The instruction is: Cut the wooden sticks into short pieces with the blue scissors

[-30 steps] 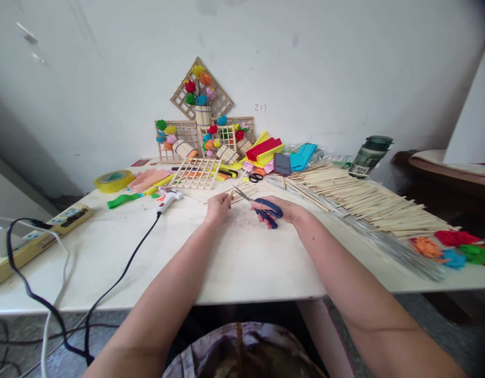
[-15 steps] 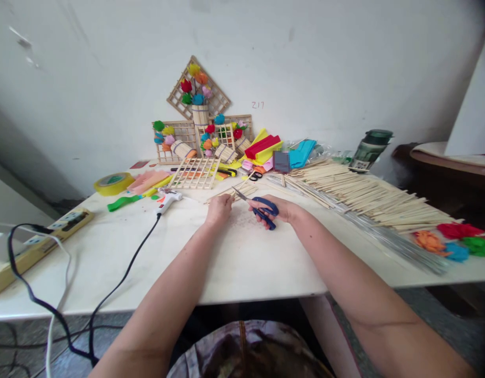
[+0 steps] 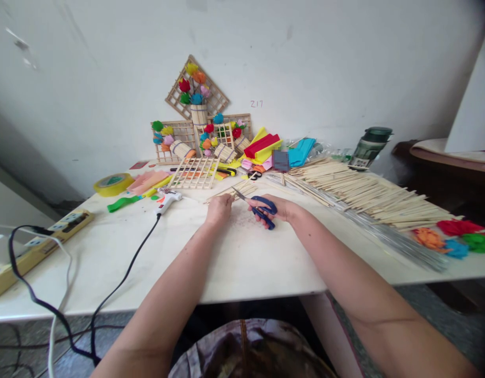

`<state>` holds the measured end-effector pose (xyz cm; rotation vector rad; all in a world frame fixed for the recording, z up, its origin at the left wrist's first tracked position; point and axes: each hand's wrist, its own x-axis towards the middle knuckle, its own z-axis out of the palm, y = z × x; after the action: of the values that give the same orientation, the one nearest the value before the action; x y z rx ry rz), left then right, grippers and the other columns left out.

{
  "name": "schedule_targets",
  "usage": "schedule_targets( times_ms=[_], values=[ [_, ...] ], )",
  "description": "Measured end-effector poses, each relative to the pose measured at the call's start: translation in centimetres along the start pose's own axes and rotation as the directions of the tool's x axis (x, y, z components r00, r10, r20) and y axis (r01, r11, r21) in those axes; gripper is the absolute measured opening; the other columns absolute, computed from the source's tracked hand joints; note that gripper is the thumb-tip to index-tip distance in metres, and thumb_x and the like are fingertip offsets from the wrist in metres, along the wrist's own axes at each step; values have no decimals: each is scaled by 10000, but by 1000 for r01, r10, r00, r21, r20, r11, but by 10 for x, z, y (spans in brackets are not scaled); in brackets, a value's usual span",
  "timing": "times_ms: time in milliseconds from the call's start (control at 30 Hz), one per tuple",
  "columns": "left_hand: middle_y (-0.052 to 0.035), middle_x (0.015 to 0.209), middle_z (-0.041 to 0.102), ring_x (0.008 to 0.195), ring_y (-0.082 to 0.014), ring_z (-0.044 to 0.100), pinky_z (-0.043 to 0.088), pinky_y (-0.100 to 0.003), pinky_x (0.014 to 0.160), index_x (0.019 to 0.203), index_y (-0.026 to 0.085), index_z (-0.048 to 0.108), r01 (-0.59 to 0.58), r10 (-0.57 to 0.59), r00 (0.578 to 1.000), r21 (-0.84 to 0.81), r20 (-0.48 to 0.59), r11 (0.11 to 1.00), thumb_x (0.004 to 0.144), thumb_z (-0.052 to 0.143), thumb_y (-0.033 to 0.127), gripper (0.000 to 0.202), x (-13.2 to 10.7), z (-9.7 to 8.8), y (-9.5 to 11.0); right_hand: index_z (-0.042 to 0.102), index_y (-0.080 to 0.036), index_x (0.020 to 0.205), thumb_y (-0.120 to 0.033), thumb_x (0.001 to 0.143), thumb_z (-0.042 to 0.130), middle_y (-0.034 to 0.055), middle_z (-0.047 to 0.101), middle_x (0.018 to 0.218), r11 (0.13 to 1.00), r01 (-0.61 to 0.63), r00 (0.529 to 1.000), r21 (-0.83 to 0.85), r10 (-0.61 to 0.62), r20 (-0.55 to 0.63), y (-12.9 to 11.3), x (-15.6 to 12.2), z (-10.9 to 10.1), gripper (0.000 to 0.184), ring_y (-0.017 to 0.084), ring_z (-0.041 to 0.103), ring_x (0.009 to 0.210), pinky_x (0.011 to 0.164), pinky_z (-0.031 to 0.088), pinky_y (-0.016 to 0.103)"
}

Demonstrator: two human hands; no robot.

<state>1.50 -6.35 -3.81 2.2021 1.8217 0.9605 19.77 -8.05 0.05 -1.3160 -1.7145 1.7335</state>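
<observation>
My right hand (image 3: 284, 208) grips a pair of scissors (image 3: 265, 205) with dark blue handles, fingers through the loops. The metal blades are apart and point up-left, their tips beside my left fingertips. My left hand (image 3: 219, 208) is closed in a pinch on what looks like a thin wooden stick; the fingers hide most of it. Several loose sticks (image 3: 244, 188) lie just beyond both hands. Small pale bits (image 3: 242, 223) are scattered on the white table (image 3: 261, 268) below the scissors.
A wooden lattice (image 3: 195, 174) and a white glue gun (image 3: 168, 202) lie left of my hands, its cord trailing to the front edge. Many sticks (image 3: 368, 194) spread across the right. Paper flowers in stick vases (image 3: 199, 114), yellow tape (image 3: 113, 184), a power strip (image 3: 41, 247) and a bottle (image 3: 370, 148) surround the work area.
Both hands and the scissors stay in nearly the same place. The camera view has shifted very slightly.
</observation>
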Motion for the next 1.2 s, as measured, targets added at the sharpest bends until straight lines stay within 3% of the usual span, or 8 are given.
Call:
schedule_targets(
  times_ms=[433, 867, 1200],
  values=[
    [-53, 664, 609, 608, -128, 489, 278, -222, 563, 688, 160, 600, -55, 53, 998, 134, 17, 989, 829, 345, 312, 328, 0, -1, 0, 465, -148, 819, -532, 732, 525, 10, 549, 499, 999, -15, 1000, -30, 14, -26, 1, 3, 0, 399, 111, 480, 352, 311, 406, 228],
    [-66, 689, 621, 633, -138, 502, 282, -224, 572, 708, 162, 605, -56, 48, 997, 145, 58, 988, 828, 340, 319, 331, 1, -2, -1, 476, -149, 841, -500, 738, 539, -12, 531, 487, 995, 12, 1000, -97, -14, -22, 3, 3, 1, 371, 96, 467, 334, 301, 374, 200],
    [-72, 704, 631, 652, -147, 520, 290, -225, 575, 737, 163, 617, -44, 32, 997, 169, 74, 985, 821, 347, 299, 314, 0, -4, 1, 462, -155, 696, -503, 637, 641, -14, 527, 478, 992, 20, 1000, -123, -23, -18, 0, 1, 2, 396, 89, 471, 350, 296, 390, 199]
  ],
)
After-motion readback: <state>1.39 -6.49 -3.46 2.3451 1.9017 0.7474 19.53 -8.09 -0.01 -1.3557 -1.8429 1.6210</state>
